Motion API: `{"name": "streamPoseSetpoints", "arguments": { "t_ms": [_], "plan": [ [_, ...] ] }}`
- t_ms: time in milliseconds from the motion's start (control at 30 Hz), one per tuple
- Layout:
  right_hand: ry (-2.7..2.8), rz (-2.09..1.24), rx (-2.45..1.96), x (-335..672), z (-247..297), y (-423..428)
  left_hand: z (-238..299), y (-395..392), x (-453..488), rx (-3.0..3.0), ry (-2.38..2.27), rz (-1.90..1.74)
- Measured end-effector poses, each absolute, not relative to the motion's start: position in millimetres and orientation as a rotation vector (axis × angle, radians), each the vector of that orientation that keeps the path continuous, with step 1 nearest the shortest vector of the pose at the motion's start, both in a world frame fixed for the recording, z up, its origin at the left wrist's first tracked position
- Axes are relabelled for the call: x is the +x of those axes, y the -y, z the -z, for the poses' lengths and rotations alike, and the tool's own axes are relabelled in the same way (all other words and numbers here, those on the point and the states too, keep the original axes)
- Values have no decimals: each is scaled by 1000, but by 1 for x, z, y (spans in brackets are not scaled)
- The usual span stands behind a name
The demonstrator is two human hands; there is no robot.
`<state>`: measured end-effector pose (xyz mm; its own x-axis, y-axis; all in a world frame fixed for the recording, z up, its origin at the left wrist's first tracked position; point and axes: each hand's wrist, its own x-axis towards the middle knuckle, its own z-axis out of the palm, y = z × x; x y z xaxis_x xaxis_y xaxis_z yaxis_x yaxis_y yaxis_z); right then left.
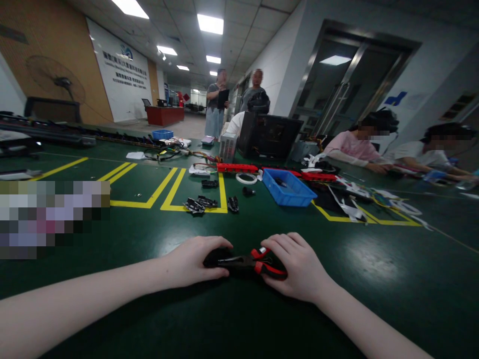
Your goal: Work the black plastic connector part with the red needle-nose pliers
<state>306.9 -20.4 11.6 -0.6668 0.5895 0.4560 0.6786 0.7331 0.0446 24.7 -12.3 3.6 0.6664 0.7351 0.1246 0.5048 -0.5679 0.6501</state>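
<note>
Left hand [194, 260] is half curled, a black part [211, 259] pinched between thumb and fingers; right hand [297, 264] is wrapped round the red grips [271, 270], spread apart. Pliers [243, 261] are held between the hands over the near desk [157, 319], nose at the part. Judged: pliers stiff, fairly heavy, best held by grips; part light, maybe brittle.

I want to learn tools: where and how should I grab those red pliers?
Best, I think, by the red handles, from the right, where the right hand is. They spread apart on that side, while the narrow dark nose points left, toward the black piece in the left hand.
</note>
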Motion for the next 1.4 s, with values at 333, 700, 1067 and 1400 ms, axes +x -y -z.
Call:
{"name": "streamPoseSetpoints", "arguments": {
  "t_ms": [333,700,1067,1400],
  "plan": [
    [2437,349,-907,317,-13,12,-14,20,25,2203,-987,-508],
    [2469,354,-891,315,-13,12,-16,21,24,2292,-979,-503],
    [2443,414,-917,321,-17,9,-16,21,24,2500,-1055,-512],
    [2406,482,-906,322,-16,7,-17,24,23,2508,-1036,-529]
  ]
}}
